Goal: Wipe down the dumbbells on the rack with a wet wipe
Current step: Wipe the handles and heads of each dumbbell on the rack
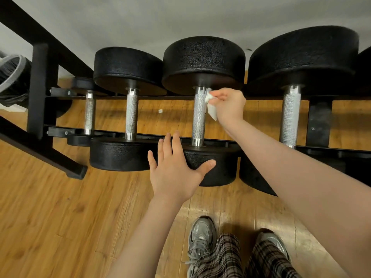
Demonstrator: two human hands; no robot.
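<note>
Wipe work is going on at the far end of the rack: right hand (228, 104) is pinching a small crumpled white wet wipe (211, 108) between thumb and fingertips, pressing it against the knurled chrome handle (199, 115) of the black round-headed dumbbell (203, 61) sitting third from the left end of the black steel rack (39, 91). Wipe is touching the handle's right side near the far head. Left hand (174, 169) is lying spread, fingers straight, over the near head of that same dumbbell, thumb across its front face (bracing it, probably).

Handling guess: wipe is soft, light and limp, so bunching it in a pinch is working best; it may snag or shred on the rough knurling. Dumbbell is looking heavy and rigid, textured heads giving good grip, so leaving it cradled on the rails and rolling it by the head seems safer than lifting. Neighbouring dumbbells are sitting just beside it, heads nearly touching.
</note>
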